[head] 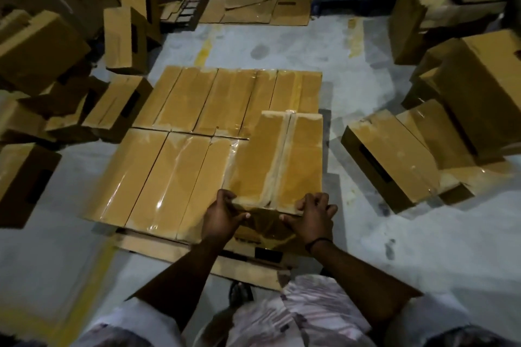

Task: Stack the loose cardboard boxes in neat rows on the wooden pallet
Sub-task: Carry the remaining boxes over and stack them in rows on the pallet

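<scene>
A dim warehouse with a grey concrete floor (366, 70) surrounds the wooden pallet (174, 252), seen from the head camera. Taped boxes (174, 172) cover the pallet in two rows, flush side to side. The held box (276, 155) sits over the pallet's near right corner, above that layer. The left hand (222, 214) and right hand (313, 215) each grip one near corner of it, fingers curled over the top edge and thumbs on the end face.

The step looks like seating this box to finish the near row; it needs lowering square against its neighbour. Loose boxes (389, 160) wait on the floor at both sides. Every box is taped shut, so the contents are hidden; an open carton (417, 8) far right holds something unclear.
</scene>
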Tool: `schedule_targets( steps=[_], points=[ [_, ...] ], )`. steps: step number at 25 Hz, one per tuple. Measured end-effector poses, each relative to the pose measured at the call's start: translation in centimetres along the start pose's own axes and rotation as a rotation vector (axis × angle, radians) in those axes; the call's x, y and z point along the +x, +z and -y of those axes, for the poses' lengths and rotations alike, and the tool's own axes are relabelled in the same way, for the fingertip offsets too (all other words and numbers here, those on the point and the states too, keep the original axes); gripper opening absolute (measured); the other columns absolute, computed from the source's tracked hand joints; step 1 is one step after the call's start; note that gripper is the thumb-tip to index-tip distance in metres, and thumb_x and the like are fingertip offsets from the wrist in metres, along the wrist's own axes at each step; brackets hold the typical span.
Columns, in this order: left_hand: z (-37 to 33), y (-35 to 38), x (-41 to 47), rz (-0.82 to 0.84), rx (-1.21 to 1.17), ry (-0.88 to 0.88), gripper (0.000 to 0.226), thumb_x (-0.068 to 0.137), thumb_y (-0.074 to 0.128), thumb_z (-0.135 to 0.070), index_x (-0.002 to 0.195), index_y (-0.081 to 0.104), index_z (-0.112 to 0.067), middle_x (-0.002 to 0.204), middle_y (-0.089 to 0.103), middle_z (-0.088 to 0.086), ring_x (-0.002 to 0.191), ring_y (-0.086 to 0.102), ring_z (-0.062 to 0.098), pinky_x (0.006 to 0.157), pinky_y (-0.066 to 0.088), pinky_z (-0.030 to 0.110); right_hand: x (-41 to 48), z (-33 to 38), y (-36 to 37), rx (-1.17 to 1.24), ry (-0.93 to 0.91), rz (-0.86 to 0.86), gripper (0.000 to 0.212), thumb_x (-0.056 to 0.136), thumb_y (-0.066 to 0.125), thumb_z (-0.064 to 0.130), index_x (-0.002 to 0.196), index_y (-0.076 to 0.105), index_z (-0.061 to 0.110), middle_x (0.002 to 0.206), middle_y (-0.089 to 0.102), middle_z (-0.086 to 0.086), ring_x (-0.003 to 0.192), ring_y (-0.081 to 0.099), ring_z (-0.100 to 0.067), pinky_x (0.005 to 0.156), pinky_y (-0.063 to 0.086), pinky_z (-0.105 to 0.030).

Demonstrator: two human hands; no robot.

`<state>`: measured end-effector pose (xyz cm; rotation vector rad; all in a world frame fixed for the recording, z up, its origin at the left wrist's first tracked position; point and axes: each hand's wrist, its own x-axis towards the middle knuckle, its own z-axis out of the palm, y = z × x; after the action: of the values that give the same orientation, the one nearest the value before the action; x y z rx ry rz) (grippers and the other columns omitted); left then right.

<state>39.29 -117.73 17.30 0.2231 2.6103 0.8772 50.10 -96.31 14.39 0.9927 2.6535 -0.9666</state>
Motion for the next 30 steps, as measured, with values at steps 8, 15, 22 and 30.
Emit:
schedule_targets(
  steps=[8, 15, 22, 30],
  points=[
    [4.4, -1.7, 2.3, 0.369, 0.153, -0.012, 0.098, 0.075, 0.090, -0.028, 0.153, 0.033, -0.014, 0.139, 0.059, 0.014, 0.124, 0.059, 0.030, 0.096, 0.049, 0.035, -3.5, 0.4, 4.0, -0.056, 0.207, 0.239, 0.044, 0.082, 0.079, 0.047, 0.107, 0.057, 0.018, 0.126, 0.039, -0.012, 0.122, 0.041, -0.037, 0.080, 0.045, -0.031],
    [8.5, -3.0, 2.9, 0.374, 0.193, 0.008, 0.080, 0.082, 0.082, -0.044, 0.146, 0.046, -0.011, 0.133, 0.064, 0.015, 0.120, 0.061, 0.030, 0.098, 0.051, 0.037, -5.5, 1.6, 5.9, -0.090, 0.247, 0.182, 0.039, 0.087, 0.073, 0.050, 0.108, 0.065, 0.018, 0.125, 0.052, -0.014, 0.121, 0.053, -0.035, 0.108, 0.037, -0.040],
    [9.6, -1.9, 5.0, 0.317, 0.192, 0.021, 0.068, 0.086, 0.079, -0.039, 0.142, 0.051, -0.013, 0.128, 0.067, 0.013, 0.115, 0.064, 0.028, 0.095, 0.053, 0.036, -3.4, 2.0, 7.4, -0.197, 0.235, 0.196, 0.045, 0.090, 0.069, 0.050, 0.122, 0.059, 0.019, 0.134, 0.044, -0.014, 0.128, 0.041, -0.040, 0.103, 0.044, -0.047],
    [10.5, 3.9, 9.3, 0.313, 0.136, 0.036, 0.089, 0.080, 0.084, -0.031, 0.153, 0.035, -0.016, 0.138, 0.056, 0.016, 0.121, 0.059, 0.033, 0.101, 0.052, 0.044, 3.8, -2.2, 11.5, -0.092, 0.294, 0.115, 0.084, 0.083, 0.076, 0.049, 0.152, 0.033, 0.028, 0.158, 0.018, -0.016, 0.136, 0.032, -0.048, 0.108, 0.040, -0.057]
  ],
)
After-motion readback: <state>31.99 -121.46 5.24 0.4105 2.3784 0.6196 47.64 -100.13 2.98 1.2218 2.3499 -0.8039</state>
